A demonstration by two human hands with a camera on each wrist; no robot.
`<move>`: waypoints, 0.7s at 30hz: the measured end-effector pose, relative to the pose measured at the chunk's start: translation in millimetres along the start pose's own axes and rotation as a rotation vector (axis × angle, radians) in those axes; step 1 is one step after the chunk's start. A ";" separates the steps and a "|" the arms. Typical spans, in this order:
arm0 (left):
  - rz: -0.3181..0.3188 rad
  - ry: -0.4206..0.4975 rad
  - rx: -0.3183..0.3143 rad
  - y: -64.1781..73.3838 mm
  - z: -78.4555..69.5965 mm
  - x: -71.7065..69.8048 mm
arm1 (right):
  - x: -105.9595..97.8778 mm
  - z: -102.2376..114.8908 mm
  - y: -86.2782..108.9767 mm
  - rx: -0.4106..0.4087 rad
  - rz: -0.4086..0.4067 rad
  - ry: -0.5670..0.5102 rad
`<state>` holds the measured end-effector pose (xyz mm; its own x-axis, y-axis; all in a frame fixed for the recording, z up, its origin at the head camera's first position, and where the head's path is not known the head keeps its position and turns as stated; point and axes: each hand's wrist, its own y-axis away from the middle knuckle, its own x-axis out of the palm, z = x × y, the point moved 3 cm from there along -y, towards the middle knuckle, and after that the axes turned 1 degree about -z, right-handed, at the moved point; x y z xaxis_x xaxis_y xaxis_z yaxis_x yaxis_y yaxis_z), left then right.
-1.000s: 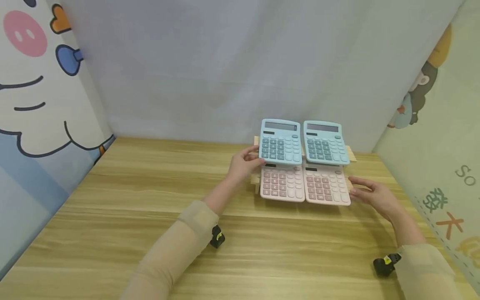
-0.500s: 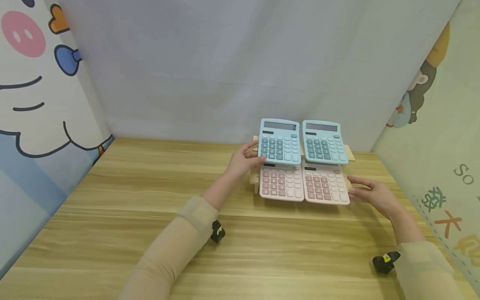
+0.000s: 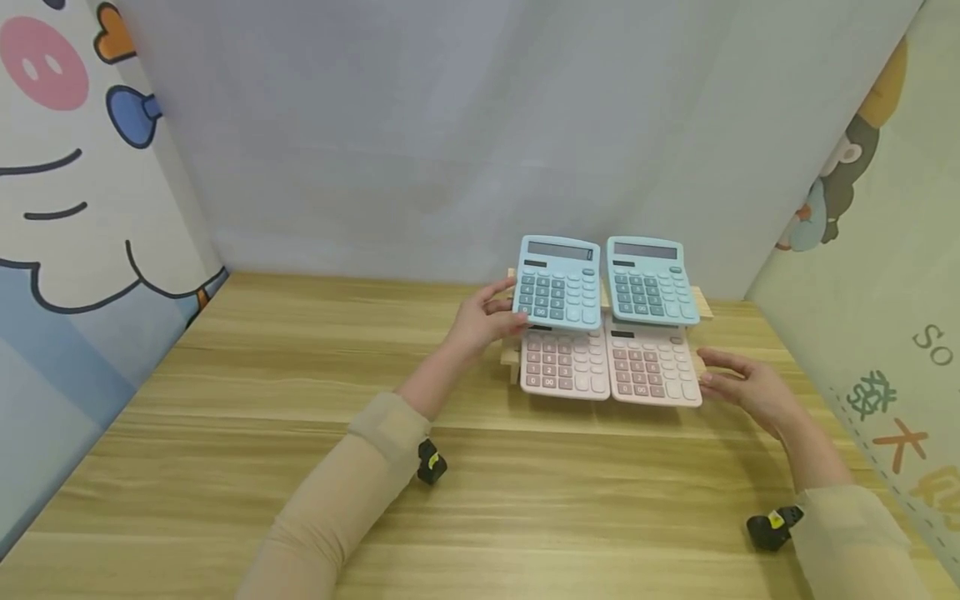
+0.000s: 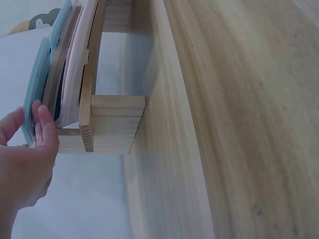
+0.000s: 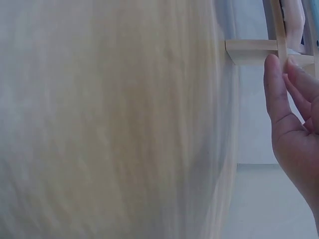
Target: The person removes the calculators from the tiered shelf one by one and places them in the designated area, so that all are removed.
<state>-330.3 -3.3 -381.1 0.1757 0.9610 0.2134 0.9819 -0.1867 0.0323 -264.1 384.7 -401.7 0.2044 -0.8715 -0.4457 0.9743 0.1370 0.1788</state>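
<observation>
Two light-blue calculators, a left one [image 3: 557,283] and a right one [image 3: 652,281], lean on the upper tier of a wooden stepped rack [image 3: 511,358]. Below them are a left pink calculator [image 3: 565,365] and a right pink one [image 3: 654,367], their tops hidden by the blue pair. My left hand [image 3: 480,323] pinches the lower left edge of the left blue calculator, thumb in front; in the left wrist view its fingers [image 4: 46,122] reach behind it. My right hand [image 3: 753,396] pinches the end of the rack's lower board [image 5: 280,35] between thumb and finger.
The rack stands on a wood-grain table [image 3: 300,367] near a grey-white curtain [image 3: 390,167]. A cartoon panel [image 3: 82,167] is at the left, a pale green printed panel [image 3: 885,275] at the right. Small black wrist cameras hang below both sleeves.
The left blue calculator's lower edge has shifted slightly left with my left hand. My right hand keeps its grip on the rack. The head view drifts slightly.
</observation>
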 end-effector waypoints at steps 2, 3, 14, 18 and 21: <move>0.006 0.025 0.001 1.5 0.2 -0.6 | 0.8 -0.7 0.0 -0.009 -0.004 -0.008; 0.010 0.033 0.003 2.3 -0.1 -0.9 | 1.2 -1.0 0.2 -0.008 -0.006 -0.013; 0.029 0.047 0.004 9.9 -2.8 -8.7 | 2.8 -3.9 0.1 -0.014 0.002 -0.005; 0.026 0.041 0.010 13.0 -5.6 -11.7 | 3.9 -4.8 0.5 -0.015 0.002 -0.019; 0.020 0.049 0.016 14.6 -7.6 -14.8 | 4.9 -5.3 0.6 -0.011 -0.007 -0.043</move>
<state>-319.1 -21.8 -376.4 0.1916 0.9460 0.2617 0.9794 -0.2017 0.0120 -262.0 383.0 -408.4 0.1932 -0.8919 -0.4089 0.9768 0.1356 0.1657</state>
